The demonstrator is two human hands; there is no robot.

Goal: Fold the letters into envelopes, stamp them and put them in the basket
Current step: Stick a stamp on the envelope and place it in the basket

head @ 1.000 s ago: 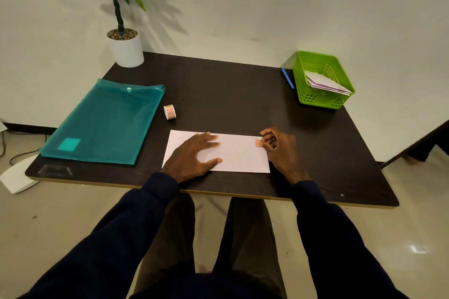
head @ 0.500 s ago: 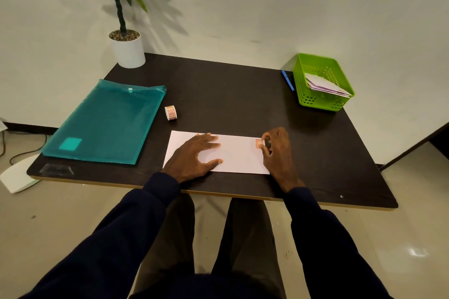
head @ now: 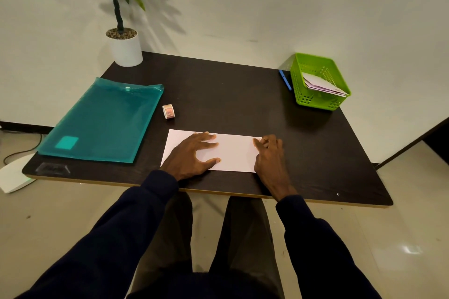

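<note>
Dark navy long sleeves (head: 131, 226), snug cuffs (head: 161, 183), dark brownish trousers (head: 243, 230), left grip (head: 190, 155) and right grip (head: 269, 158) bare

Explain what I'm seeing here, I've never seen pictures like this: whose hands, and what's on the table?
No machine here: a person wears a camera on the head, so the picture looks down at their own arms. The left hand lies flat on a white envelope on the dark table. The right hand has bent fingers on the envelope's far right corner; whether they pinch anything is hidden. Nearby lie a folder, a stamp roll, a pen and a basket holding envelopes. A plant stands at the far left corner.
</note>
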